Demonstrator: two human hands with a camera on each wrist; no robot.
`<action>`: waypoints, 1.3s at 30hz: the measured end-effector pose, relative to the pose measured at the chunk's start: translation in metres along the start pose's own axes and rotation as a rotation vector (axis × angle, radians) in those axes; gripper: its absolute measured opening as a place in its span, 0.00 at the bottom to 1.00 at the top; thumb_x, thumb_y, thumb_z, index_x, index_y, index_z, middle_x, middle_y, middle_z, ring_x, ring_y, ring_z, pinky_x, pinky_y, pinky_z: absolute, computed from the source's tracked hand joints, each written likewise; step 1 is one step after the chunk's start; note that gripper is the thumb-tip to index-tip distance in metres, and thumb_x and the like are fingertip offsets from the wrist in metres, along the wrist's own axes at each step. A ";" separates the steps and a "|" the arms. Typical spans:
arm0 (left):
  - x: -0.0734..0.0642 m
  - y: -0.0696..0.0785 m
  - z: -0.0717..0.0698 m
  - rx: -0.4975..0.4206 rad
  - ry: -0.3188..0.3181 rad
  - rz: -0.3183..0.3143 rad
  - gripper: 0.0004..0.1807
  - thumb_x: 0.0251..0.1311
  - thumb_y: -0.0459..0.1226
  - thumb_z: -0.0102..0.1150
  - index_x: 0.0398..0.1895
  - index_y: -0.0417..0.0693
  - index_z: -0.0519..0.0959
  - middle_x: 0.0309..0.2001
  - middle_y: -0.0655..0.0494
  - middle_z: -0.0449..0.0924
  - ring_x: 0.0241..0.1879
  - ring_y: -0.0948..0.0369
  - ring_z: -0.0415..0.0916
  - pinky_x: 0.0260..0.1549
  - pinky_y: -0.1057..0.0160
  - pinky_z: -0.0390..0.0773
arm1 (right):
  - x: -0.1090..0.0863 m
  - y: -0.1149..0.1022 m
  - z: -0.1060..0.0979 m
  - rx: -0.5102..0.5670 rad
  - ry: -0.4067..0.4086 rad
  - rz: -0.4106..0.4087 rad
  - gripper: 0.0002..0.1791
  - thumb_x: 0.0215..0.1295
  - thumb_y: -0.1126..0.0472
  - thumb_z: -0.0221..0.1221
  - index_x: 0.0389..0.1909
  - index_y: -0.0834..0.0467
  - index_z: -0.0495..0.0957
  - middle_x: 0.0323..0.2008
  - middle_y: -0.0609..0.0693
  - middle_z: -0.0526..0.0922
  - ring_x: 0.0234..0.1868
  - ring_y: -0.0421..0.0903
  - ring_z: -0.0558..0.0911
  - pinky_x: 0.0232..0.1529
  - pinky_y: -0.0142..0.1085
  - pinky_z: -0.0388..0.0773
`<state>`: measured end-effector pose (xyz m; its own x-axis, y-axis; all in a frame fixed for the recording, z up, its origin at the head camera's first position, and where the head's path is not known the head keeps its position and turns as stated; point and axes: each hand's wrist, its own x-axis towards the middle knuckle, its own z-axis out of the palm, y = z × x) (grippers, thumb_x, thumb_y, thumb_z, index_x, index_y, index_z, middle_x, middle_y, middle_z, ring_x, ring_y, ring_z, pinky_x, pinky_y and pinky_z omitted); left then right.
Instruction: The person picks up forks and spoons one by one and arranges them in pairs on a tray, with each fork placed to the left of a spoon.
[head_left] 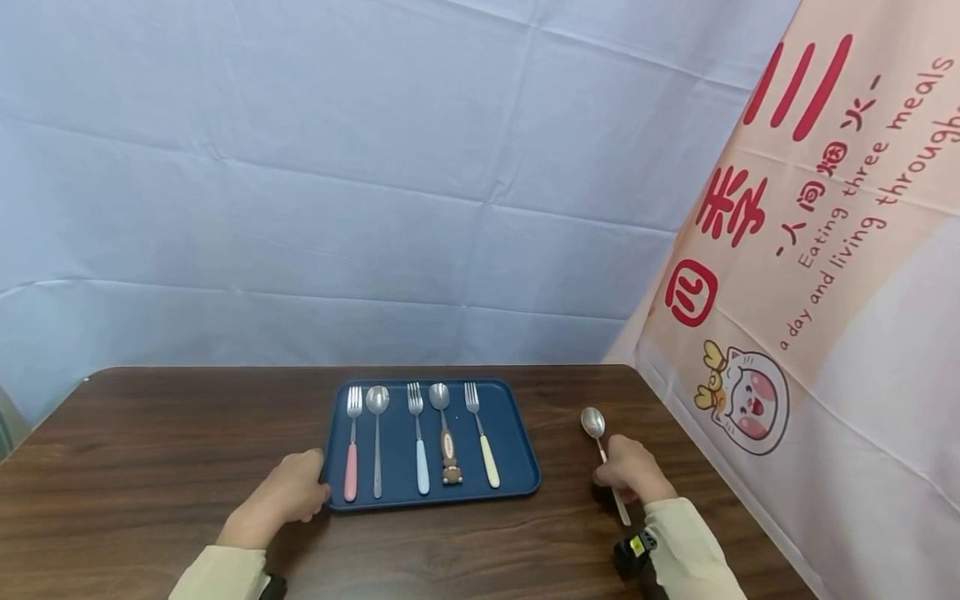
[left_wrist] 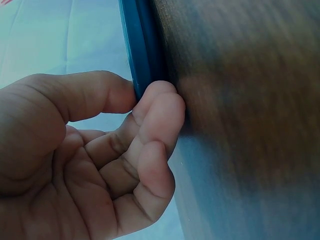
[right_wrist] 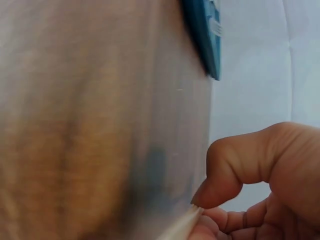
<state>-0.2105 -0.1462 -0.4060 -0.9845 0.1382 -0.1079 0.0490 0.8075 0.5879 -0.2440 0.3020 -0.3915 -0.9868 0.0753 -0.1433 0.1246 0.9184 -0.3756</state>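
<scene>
My left hand [head_left: 295, 486] pinches the left rim of a dark blue tray [head_left: 517, 454], thumb on one side and fingertips on the other in the left wrist view. On the tray lie a pink-handled fork [head_left: 351, 467], a plain metal spoon [head_left: 377, 442], a light-blue-handled fork [head_left: 422, 467], a spoon with a brown bear handle [head_left: 447, 450] and a yellow-handled fork [head_left: 489, 462], side by side. To the right of the tray, my right hand [head_left: 633, 468] holds another spoon [head_left: 592, 422] by its pale handle, between thumb and fingers. Its bowl points away from me.
The dark wooden table [head_left: 180, 450] extends to both sides of the tray. A pale cloth [head_left: 337, 183] hangs behind it. On the right hangs a printed banner [head_left: 817, 275] with red characters and a cartoon cat, close along the table's right edge.
</scene>
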 end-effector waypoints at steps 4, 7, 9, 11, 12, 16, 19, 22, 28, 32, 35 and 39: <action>0.000 0.000 0.000 -0.006 -0.001 -0.006 0.10 0.54 0.26 0.54 0.38 0.27 0.69 0.16 0.50 0.68 0.14 0.60 0.69 0.15 0.63 0.70 | 0.000 -0.003 -0.005 -0.001 0.013 -0.013 0.08 0.43 0.68 0.59 0.21 0.66 0.69 0.18 0.56 0.72 0.11 0.48 0.75 0.13 0.37 0.73; 0.000 -0.001 0.000 -0.008 -0.003 -0.004 0.09 0.54 0.26 0.54 0.37 0.28 0.69 0.16 0.50 0.68 0.14 0.60 0.69 0.15 0.62 0.70 | 0.000 -0.004 -0.005 -0.003 0.012 -0.020 0.08 0.44 0.68 0.59 0.21 0.66 0.68 0.18 0.56 0.71 0.11 0.48 0.75 0.13 0.37 0.73; 0.000 -0.001 0.000 -0.003 -0.001 0.000 0.08 0.54 0.26 0.53 0.36 0.28 0.70 0.16 0.50 0.68 0.14 0.60 0.69 0.15 0.62 0.69 | 0.000 -0.004 -0.004 0.000 0.011 -0.025 0.08 0.44 0.68 0.59 0.21 0.66 0.68 0.18 0.56 0.71 0.11 0.48 0.75 0.13 0.37 0.73; 0.001 -0.002 0.001 0.002 0.004 0.005 0.07 0.54 0.25 0.53 0.35 0.29 0.70 0.15 0.50 0.68 0.13 0.60 0.69 0.14 0.63 0.69 | 0.000 -0.004 -0.003 0.007 0.005 -0.029 0.07 0.45 0.69 0.59 0.20 0.66 0.68 0.17 0.56 0.71 0.12 0.48 0.75 0.13 0.37 0.74; 0.001 -0.003 0.001 0.004 0.006 0.006 0.06 0.54 0.25 0.53 0.34 0.30 0.70 0.15 0.51 0.69 0.13 0.60 0.69 0.14 0.63 0.69 | 0.000 -0.004 -0.002 0.011 0.002 -0.030 0.07 0.45 0.69 0.58 0.19 0.65 0.68 0.17 0.56 0.71 0.12 0.48 0.75 0.13 0.37 0.74; 0.002 -0.004 0.003 0.006 0.013 0.013 0.05 0.53 0.25 0.53 0.33 0.30 0.70 0.14 0.51 0.69 0.12 0.60 0.69 0.14 0.63 0.68 | 0.001 -0.006 0.000 0.011 0.003 -0.033 0.07 0.44 0.70 0.58 0.17 0.64 0.68 0.15 0.56 0.71 0.11 0.47 0.74 0.13 0.37 0.73; 0.003 -0.004 0.003 0.002 0.012 0.016 0.06 0.53 0.25 0.53 0.34 0.29 0.70 0.15 0.51 0.68 0.12 0.60 0.69 0.14 0.63 0.69 | 0.002 -0.009 0.001 -0.004 0.014 -0.033 0.07 0.43 0.70 0.58 0.16 0.64 0.68 0.14 0.55 0.71 0.10 0.47 0.74 0.12 0.36 0.72; 0.003 -0.004 0.003 -0.003 0.009 0.011 0.06 0.53 0.25 0.53 0.34 0.29 0.70 0.15 0.50 0.68 0.13 0.60 0.69 0.14 0.63 0.69 | 0.003 -0.011 0.002 -0.013 0.014 -0.032 0.07 0.43 0.69 0.58 0.17 0.64 0.69 0.15 0.55 0.72 0.10 0.47 0.73 0.11 0.36 0.71; 0.003 -0.004 0.003 -0.001 0.011 0.010 0.07 0.53 0.25 0.53 0.34 0.29 0.70 0.15 0.50 0.68 0.13 0.60 0.69 0.14 0.63 0.69 | 0.007 -0.017 0.004 -0.004 0.013 -0.027 0.07 0.43 0.68 0.59 0.19 0.64 0.69 0.17 0.55 0.71 0.11 0.47 0.74 0.12 0.36 0.71; 0.003 -0.004 0.003 0.002 0.006 0.005 0.07 0.53 0.25 0.53 0.35 0.28 0.70 0.16 0.50 0.68 0.13 0.60 0.69 0.15 0.63 0.69 | 0.009 -0.023 0.004 0.008 0.004 -0.042 0.08 0.44 0.68 0.59 0.20 0.64 0.68 0.17 0.56 0.71 0.11 0.47 0.74 0.12 0.37 0.72; 0.002 -0.004 0.003 -0.002 0.002 0.002 0.07 0.54 0.25 0.53 0.36 0.28 0.70 0.16 0.50 0.68 0.13 0.60 0.69 0.15 0.63 0.69 | 0.010 -0.029 0.004 0.013 -0.006 -0.053 0.07 0.44 0.68 0.59 0.19 0.64 0.69 0.16 0.56 0.71 0.10 0.47 0.74 0.13 0.37 0.72; 0.001 -0.003 0.002 -0.003 0.012 0.010 0.05 0.54 0.25 0.53 0.33 0.30 0.70 0.16 0.50 0.68 0.13 0.60 0.69 0.14 0.62 0.69 | 0.010 -0.036 0.006 0.028 -0.017 -0.059 0.06 0.44 0.68 0.58 0.18 0.64 0.70 0.14 0.55 0.72 0.10 0.47 0.74 0.12 0.37 0.72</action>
<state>-0.2115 -0.1475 -0.4097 -0.9859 0.1391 -0.0924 0.0581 0.8044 0.5913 -0.2582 0.2671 -0.3849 -0.9907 0.0142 -0.1355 0.0691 0.9096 -0.4097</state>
